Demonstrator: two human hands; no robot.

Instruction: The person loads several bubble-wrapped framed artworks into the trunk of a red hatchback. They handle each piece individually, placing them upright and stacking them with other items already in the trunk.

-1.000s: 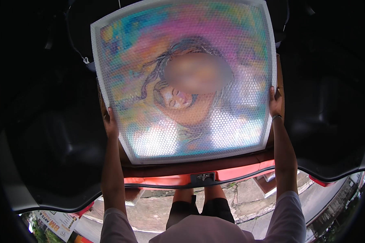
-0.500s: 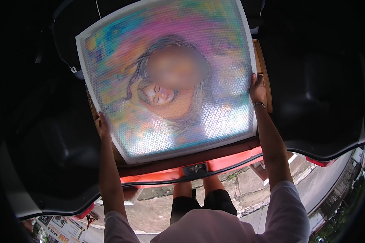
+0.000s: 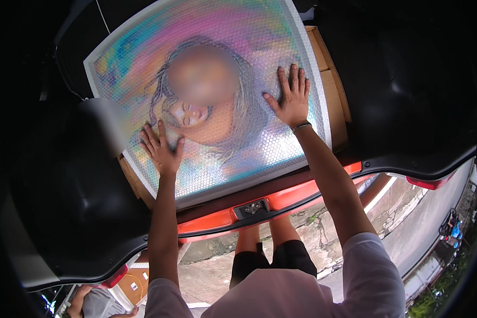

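Note:
A colourful painting (image 3: 233,132) of a figure cradling a child, wrapped in bubble wrap, lies in the open boot of a car. My left hand (image 3: 163,152) rests on its lower left part with the fingers spread. On the right side of the picture, my right hand (image 3: 292,103) presses flat, fingers stretched out and a band at the wrist. Neither hand grips anything. Under the painting, brown cardboard (image 3: 331,93) sticks out along the right side and at the lower left.
Black boot lining (image 3: 408,100) rises on both sides. The orange sill (image 3: 297,197) with its latch (image 3: 252,209) runs between me and the painting. Cracked pavement lies below. At the lower left another person's hand (image 3: 78,301) is near a brown panel (image 3: 135,281).
Both my hands have left the painting's side edges and now lie flat on its face. The painting appears lower and further left in view. Another person has appeared at the lower left.

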